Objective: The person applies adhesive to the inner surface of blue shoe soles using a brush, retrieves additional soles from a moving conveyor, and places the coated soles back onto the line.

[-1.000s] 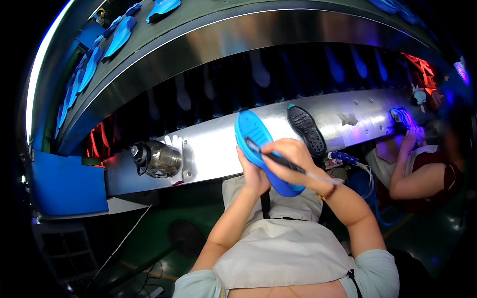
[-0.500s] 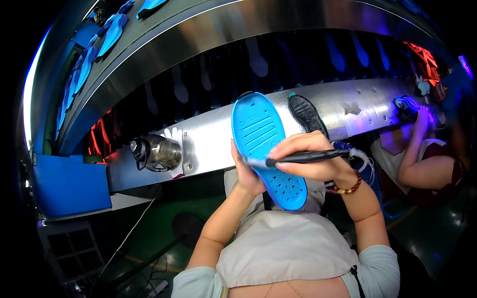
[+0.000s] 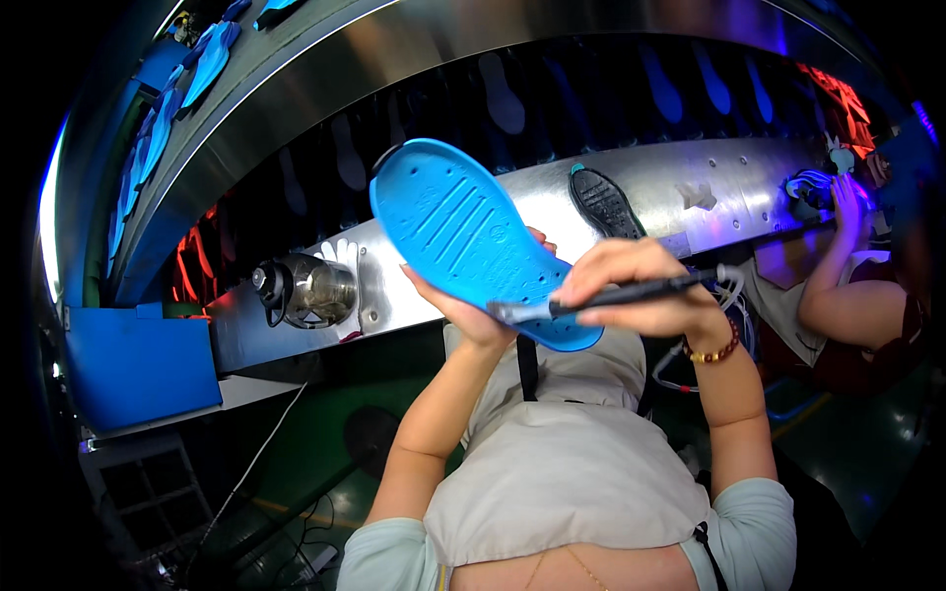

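Blue shoe sole (image 3: pixel 471 244): held up in front of the chest, tread side facing the camera, long axis tilted, toe end up-left, heel end down-right. Looks like moulded rubber or foam; matte, with straight parallel grooves across the forefoot and a raised rim round the outline.

Left hand (image 3: pixel 471 307): under and behind the sole, palm cupping its back, fingertips wrapping the right edge. Judged: this props the face flat and steady toward the tool.

Right hand (image 3: pixel 641 291): fingers curled and pinched round a slim dark brush-like tool (image 3: pixel 611 295), held nearly level. Its pale tip meets the sole near the heel edge; contact looks likely, not certain. Bead bracelet (image 3: pixel 714 350) on that wrist.

Relative to the sole:
- Directly behind it, a long shiny metal housing (image 3: pixel 631 187), riveted sheet, curved by the lens.
- Right of it, on that housing, a black sole (image 3: pixel 603 202) lying tread up, apart from the blue one.
- Left and below, a glossy cylindrical metal part (image 3: pixel 307 291) with a dark cap.
- Above, a dark slot with pale and blue sole shapes (image 3: pixel 503 94) in a row.
- Far left and below, a blue flat box (image 3: pixel 138 364).
- Far right, another person's hand (image 3: pixel 845 197) at the housing's end.
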### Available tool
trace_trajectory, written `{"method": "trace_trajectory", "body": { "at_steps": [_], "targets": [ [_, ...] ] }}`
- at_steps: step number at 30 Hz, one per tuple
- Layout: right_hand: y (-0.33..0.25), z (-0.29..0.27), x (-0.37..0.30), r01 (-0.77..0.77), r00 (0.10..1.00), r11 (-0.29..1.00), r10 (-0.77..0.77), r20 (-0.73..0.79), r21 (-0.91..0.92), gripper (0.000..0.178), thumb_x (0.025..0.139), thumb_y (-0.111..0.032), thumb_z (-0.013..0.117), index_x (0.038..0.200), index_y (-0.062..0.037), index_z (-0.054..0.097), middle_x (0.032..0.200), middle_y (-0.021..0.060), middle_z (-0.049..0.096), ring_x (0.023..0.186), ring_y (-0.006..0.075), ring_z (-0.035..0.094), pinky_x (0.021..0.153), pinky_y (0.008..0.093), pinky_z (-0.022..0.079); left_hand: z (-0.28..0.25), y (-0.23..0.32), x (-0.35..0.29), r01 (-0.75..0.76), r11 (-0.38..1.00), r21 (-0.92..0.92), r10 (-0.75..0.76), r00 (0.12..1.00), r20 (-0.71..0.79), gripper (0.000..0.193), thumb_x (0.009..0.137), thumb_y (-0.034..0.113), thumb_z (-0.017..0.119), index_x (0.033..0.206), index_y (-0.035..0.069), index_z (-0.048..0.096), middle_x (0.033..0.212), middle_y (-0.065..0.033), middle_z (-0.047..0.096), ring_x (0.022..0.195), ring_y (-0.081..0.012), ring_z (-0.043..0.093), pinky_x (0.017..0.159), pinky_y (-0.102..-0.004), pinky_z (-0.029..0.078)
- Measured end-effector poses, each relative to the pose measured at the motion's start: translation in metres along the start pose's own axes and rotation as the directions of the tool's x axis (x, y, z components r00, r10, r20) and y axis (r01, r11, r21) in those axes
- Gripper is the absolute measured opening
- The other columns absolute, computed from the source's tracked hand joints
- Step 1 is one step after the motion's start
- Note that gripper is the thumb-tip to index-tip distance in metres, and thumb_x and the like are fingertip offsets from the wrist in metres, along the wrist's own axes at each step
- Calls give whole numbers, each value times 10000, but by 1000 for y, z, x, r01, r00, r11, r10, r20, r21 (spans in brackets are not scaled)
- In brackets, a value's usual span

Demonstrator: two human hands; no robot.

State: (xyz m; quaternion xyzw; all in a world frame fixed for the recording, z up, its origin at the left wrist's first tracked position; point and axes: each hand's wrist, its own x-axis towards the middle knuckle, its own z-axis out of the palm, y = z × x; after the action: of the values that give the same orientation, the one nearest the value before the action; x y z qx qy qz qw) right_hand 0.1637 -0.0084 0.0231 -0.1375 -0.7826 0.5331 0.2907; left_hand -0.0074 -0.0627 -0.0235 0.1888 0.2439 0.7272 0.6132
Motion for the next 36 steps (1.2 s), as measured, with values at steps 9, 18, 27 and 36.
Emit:
{"method": "trace_trajectory", "body": {
  "at_steps": [9,18,27,36],
  "targets": [
    [0,-1,-15,-1,1000,999,1,11,43,221,641,-10,685,858,-25,646,864,105,639,826,190,595,755,296,476,3,15,12,-102,989,-111,104,995,12,970,657,812,73,1129,39,422,856,-214,568,724,-351,563,652,-447,477],
    [5,0,-21,6,1000,995,-7,12,95,203,655,30,657,853,-11,648,865,116,639,881,197,573,787,298,462,5,29,18,-93,996,-14,94,995,30,949,682,791,75,1124,27,425,876,-231,567,727,-342,571,654,-432,483],
    [18,31,-16,-98,888,736,368,-275,670,196,750,-15,611,938,35,585,953,130,618,849,132,581,754,224,461,7,9,-4,159,973,-165,-151,987,58,726,830,577,224,1332,52,215,1278,-191,364,1135,-343,412,925,-509,342],
    [-2,2,0,-102,992,988,93,82,117,168,707,9,640,875,5,628,887,134,640,818,180,625,725,266,501,-9,33,11,496,854,158,-519,837,176,543,833,307,462,1240,-29,337,1095,-195,515,970,-245,555,807,-363,476]
  ]
}}
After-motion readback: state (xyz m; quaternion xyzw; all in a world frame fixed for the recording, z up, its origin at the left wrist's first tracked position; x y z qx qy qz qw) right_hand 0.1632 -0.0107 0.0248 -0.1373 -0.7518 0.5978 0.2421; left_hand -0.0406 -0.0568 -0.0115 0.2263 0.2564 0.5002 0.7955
